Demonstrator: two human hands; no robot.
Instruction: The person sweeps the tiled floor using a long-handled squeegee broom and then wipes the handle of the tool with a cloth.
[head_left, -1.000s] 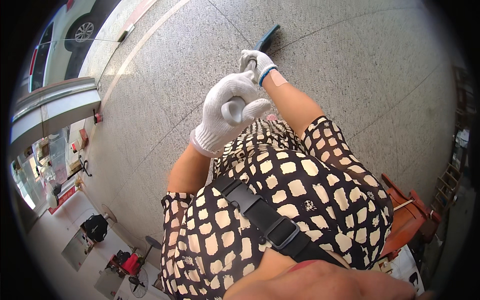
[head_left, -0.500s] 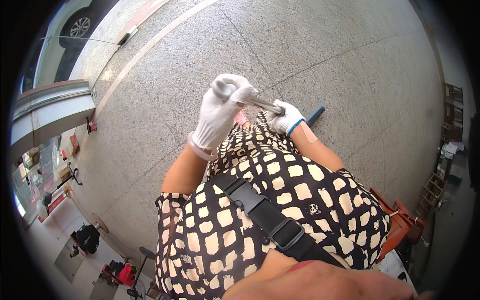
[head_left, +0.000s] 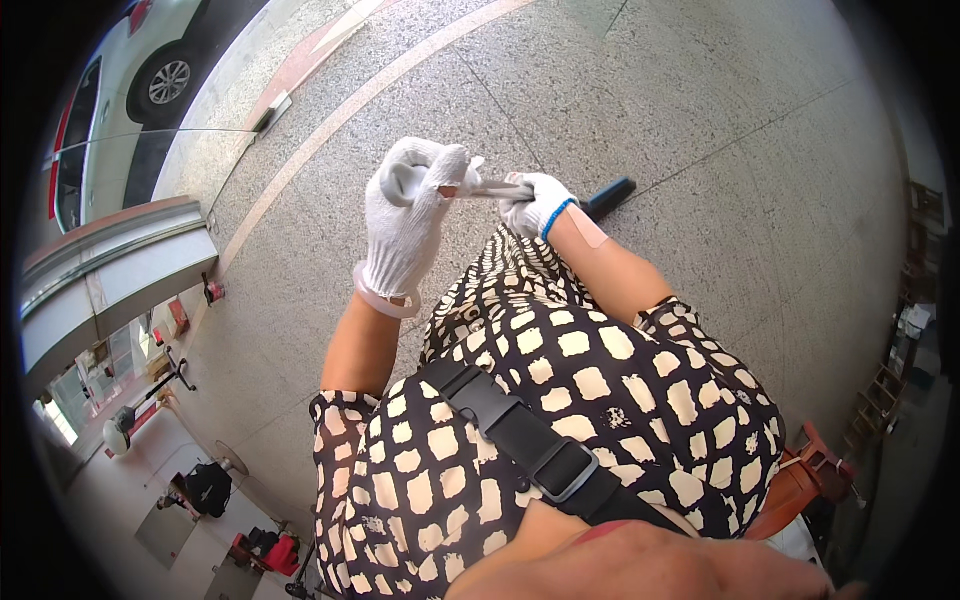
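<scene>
A grey pole (head_left: 488,191) runs between my two white-gloved hands, seen steeply end-on. My left hand (head_left: 412,195) is closed round its upper part, where a rounded grey end (head_left: 402,184) shows. My right hand (head_left: 538,206), in a blue-cuffed glove, grips the pole farther along. Past the right hand, low by the floor, lies a dark blue flat piece (head_left: 610,199). It may be the pole's head, but the join is hidden behind my hand.
Speckled stone floor (head_left: 700,150) spreads ahead. A glass door (head_left: 150,140) and a parked car (head_left: 165,80) are at the far left. Red-brown wooden furniture (head_left: 800,480) stands close on my right, a ladder (head_left: 872,405) along the right wall, and an exercise bike (head_left: 150,400) at the left.
Both hands have shifted a little left with the pole, which now lies more level across the view. The blue piece has moved slightly left and up, showing more of itself.
</scene>
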